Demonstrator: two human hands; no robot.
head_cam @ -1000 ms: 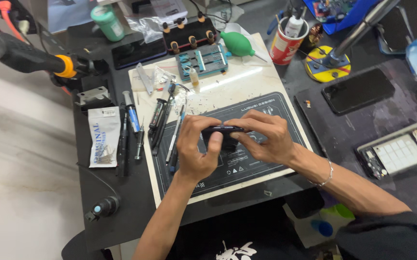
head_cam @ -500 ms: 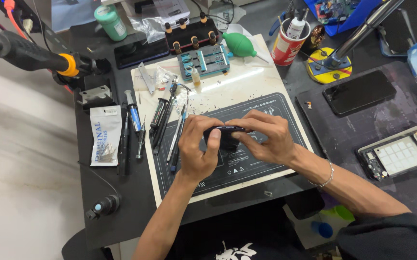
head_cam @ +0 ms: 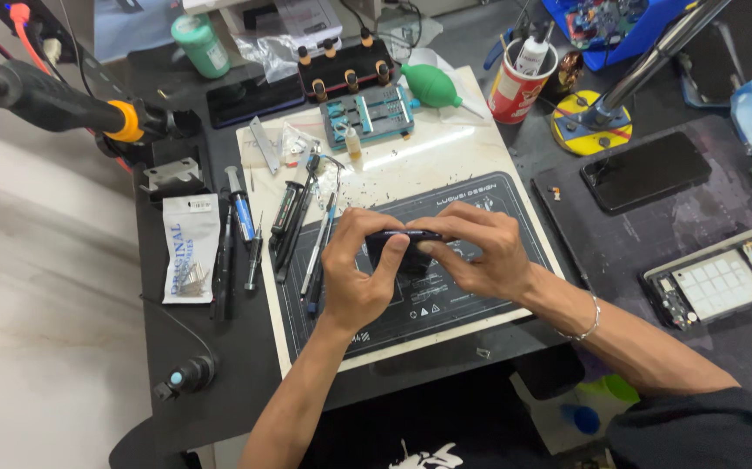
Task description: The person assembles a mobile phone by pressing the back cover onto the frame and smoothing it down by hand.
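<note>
Both hands unchanged from half second ago: left hand (head_cam: 354, 278) and right hand (head_cam: 480, 256) pinch dark phone (head_cam: 402, 247) edge-up over mat (head_cam: 515, 217), worktop middle. Work continues.

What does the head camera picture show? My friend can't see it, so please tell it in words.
A person's left hand and right hand together hold a small dark phone on its edge over a dark work mat. Screwdrivers and tweezers lie left of the hands, and another phone lies flat to the right.
</note>
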